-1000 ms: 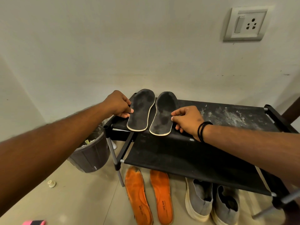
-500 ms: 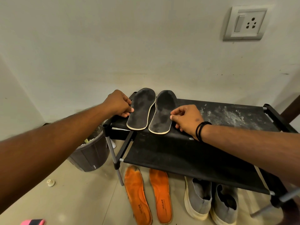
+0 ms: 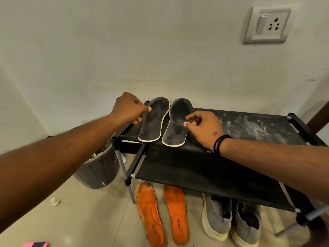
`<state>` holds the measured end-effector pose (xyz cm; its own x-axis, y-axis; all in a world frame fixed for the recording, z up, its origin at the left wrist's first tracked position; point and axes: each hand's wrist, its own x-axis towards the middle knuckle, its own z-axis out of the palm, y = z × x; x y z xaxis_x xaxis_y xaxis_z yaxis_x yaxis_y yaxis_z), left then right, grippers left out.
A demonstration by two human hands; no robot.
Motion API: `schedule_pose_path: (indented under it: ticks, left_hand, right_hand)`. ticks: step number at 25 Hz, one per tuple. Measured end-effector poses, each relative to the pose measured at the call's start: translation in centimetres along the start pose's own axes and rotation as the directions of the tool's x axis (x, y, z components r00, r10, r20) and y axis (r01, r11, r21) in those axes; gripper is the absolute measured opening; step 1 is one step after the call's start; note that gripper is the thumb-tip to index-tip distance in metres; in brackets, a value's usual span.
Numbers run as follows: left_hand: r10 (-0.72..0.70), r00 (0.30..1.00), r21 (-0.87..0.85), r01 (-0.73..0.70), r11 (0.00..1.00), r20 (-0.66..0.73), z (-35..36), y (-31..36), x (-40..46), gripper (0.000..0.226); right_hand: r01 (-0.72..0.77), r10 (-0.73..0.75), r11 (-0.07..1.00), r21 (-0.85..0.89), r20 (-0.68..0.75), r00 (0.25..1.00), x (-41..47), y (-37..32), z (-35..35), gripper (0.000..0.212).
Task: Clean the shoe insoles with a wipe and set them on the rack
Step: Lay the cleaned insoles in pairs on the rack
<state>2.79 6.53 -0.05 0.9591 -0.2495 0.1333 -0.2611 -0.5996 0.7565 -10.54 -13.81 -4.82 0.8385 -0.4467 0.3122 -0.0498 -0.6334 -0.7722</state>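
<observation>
Insoles: left dark insole [image 3: 154, 120] and right dark insole [image 3: 178, 123], flat, pale-edged, lie side by side on the fabric rack [image 3: 195, 163]. Our left hand [image 3: 129, 108] and right hand [image 3: 204, 126] touch them, fingers curled. The grey bin [image 3: 99, 170] at left holds scraps.

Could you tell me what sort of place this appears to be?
Probably a shoe-storage corner in a home: a black fabric shoe rack against a plain wall, grey slip-on shoes on the tiled floor, and a white wall socket.

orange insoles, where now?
Head view: the orange insoles lie side by side on the floor under the rack, left of the grey shoes.
</observation>
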Motion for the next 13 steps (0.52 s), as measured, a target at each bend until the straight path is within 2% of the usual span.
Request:
schedule_pose_path:
  ticks: [3,7,11,13]
  left_hand:
    - [0.024,0.999,-0.172,-0.019,0.985,0.031,0.7,2.2,-1.3,0.032]
    - [0.067,0.991,-0.29,-0.031,0.956,0.117,1.1,5.0,-4.6,0.033]
    - [0.14,0.959,-0.348,-0.047,0.936,0.247,0.1,6.3,-9.2,0.026]
    - [0.151,0.924,-0.387,-0.004,0.922,0.35,0.9,5.2,-12.0,0.027]
  right_hand:
    - [0.12,-0.12,0.993,-0.014,-0.01,0.993,-0.8,-1.4,0.1,0.01]
    - [0.251,-0.25,0.968,-0.016,0.033,0.968,-2.4,-4.4,-0.5,0.013]
    - [0.443,-0.432,0.896,0.027,0.281,0.857,-6.4,-6.0,-2.0,0.009]
    - [0.435,-0.401,0.9,0.018,0.423,0.813,-9.0,-5.6,-1.9,0.011]
